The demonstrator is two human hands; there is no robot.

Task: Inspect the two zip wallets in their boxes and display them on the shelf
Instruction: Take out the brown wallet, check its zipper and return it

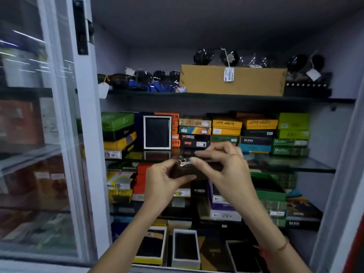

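I hold a dark brown zip wallet (199, 170) in front of the cabinet's middle glass shelf (295, 164). My left hand (163, 180) grips its left end from below, thumb under the silver zip pull (183, 162). My right hand (222, 164) pinches the wallet's top edge near the zipper with thumb and forefinger. A black wallet stands upright in an open white-rimmed box (157, 132) on that shelf, behind the hands. Two more open white boxes with dark wallets (186, 247) lie at the cabinet's bottom.
Stacks of coloured wallet boxes (256, 133) fill the middle and lower shelves. The top shelf carries sunglasses (141, 79) and a tan cardboard box (232, 79). A glass door (59, 134) stands open on the left; the cabinet frame (342, 174) bounds the right.
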